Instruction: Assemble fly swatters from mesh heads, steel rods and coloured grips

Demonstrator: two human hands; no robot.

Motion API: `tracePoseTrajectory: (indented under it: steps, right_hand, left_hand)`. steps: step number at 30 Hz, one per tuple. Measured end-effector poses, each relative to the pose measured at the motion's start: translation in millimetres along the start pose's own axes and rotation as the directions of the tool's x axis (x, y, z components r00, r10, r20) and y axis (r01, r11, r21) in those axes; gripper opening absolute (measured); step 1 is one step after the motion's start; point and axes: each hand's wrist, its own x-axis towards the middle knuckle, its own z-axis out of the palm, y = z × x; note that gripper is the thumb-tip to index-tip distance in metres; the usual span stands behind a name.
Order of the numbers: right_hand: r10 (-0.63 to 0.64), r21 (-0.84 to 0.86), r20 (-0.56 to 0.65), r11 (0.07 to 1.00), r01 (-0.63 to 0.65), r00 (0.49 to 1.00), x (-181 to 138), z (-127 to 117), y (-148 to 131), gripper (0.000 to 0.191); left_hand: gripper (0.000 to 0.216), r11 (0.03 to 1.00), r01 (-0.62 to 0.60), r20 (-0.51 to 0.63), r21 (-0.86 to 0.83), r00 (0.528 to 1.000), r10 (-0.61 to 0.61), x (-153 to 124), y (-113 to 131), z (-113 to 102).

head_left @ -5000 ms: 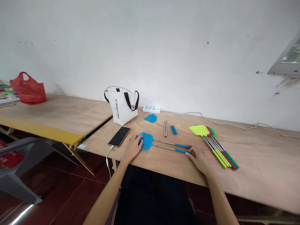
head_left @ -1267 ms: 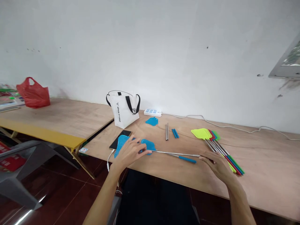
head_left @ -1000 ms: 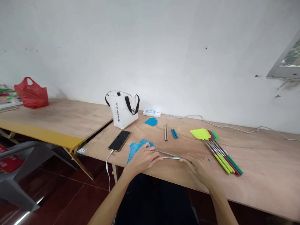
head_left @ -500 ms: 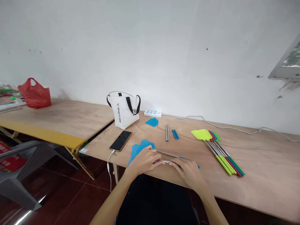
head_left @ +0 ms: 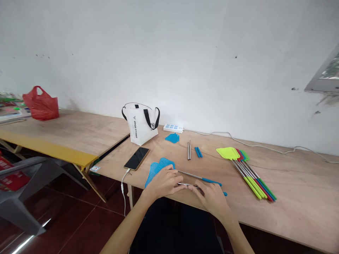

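Both hands sit close together, clamped on the near swatter (head_left: pixel 150 173) at the front of the table (head_left: pixel 291 197): the left hand (head_left: pixel 165 181) toward its blue head, the right hand (head_left: pixel 210 195) farther along the rod (head_left: pixel 183 183), probably to steady both ends. The far swatter (head_left: pixel 212 181) lies just behind. Loose tubes (head_left: pixel 189 150) and grips (head_left: pixel 198 152) lie in pairs, seemingly sorted by kind. Fingers hide most of the rod; only the handle's tip (head_left: pixel 225 193) shows.
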Motion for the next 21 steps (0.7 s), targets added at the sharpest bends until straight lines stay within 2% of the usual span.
tracePoseTrajectory:
  steps: [4, 7, 11, 16, 21]
  right_hand:
    - [0.007, -0.037, -0.012, 0.999, -0.008, 1.000, 0, 0, 0, 0.058]
    - [-0.041, -0.065, -0.015, 0.997, 0.040, 0.999, 0, -1, 1, 0.060]
    - [-0.082, -0.046, 0.033, 0.995, 0.083, 0.996, -1, -4, 16, 0.057]
    - [0.071, 0.086, 0.042, 0.994, -0.074, 0.997, -14, -7, 67, 0.053]
    - [0.287, 0.307, 0.026, 0.910, -0.280, 0.958, -34, -10, 120, 0.054]
  left_hand:
    - [0.055, 1.000, -0.017, -0.023, 0.009, 1.000, 0.017, 0, -1, 1]
    - [0.056, 0.999, -0.035, -0.038, 0.015, 0.999, 0.035, 1, -1, 2]
    - [0.056, 0.998, -0.048, -0.056, 0.046, 0.997, 0.050, 3, -1, 0]
    - [0.056, 0.997, 0.009, -0.061, 0.070, 0.998, -0.005, -4, -18, -10]
    - [0.058, 0.992, 0.122, 0.006, 0.029, 0.993, -0.122, -17, -39, -31]
